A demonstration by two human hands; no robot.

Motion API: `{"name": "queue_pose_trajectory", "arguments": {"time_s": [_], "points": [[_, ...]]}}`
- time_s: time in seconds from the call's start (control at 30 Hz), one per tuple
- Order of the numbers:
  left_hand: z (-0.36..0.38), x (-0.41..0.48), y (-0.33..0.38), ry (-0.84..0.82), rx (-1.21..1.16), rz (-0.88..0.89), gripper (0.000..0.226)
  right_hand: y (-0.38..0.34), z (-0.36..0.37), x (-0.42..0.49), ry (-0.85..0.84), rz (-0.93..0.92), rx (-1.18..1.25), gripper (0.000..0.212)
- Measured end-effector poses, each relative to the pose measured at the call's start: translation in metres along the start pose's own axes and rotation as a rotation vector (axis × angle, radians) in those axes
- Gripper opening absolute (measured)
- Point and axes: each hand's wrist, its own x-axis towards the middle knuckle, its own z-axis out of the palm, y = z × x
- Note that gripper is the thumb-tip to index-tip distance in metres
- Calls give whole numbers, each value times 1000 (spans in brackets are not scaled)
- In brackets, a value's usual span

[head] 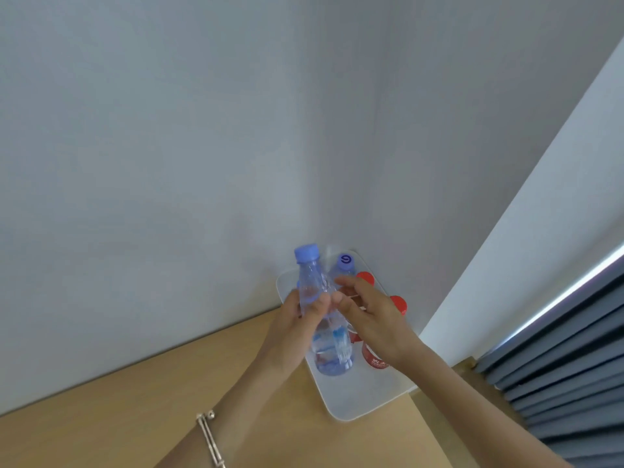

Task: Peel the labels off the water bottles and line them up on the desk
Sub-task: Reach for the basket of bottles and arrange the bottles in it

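My left hand (297, 320) grips a clear water bottle with a blue cap (315, 288), held upright above a white tray (364, 396). The bottle's lower half still carries a blue and white label (332, 342). My right hand (368, 312) touches the bottle's middle from the right, with thumb and forefinger pinched at its side. Behind my hands, another blue-capped bottle (345, 263) stands on the tray. Two red-capped bottles (398, 304) with red labels stand at the tray's right side, partly hidden by my right hand.
The tray sits in the far right corner of a wooden desk (135, 410), against a white wall. Grey curtain folds (574, 366) hang to the right of the desk. A silver bracelet (209, 437) is on my left wrist.
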Motion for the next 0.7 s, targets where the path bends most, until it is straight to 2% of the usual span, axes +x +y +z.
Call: {"name": "queue_pose_trajectory", "arguments": {"time_s": [0.07,0.13,0.27,0.4,0.5,0.6,0.7], "points": [[-2,4,12,37,-33,1,31,1,3,-3,14,-7,-3,50],[-2,5,23,70,-41,4,24,3,7,-5,48,-4,12,38],[1,4,35,109,-18,20,23,9,18,-11,146,57,67,33],[3,-1,38,99,22,56,33,11,25,-13,171,54,115,29],[1,-2,31,127,47,61,25,15,30,-15,164,69,168,26],[0,-3,24,173,48,14,47,18,33,-15,148,91,268,19],[-1,-5,20,187,40,-5,49,18,35,-16,161,71,323,13]]}}
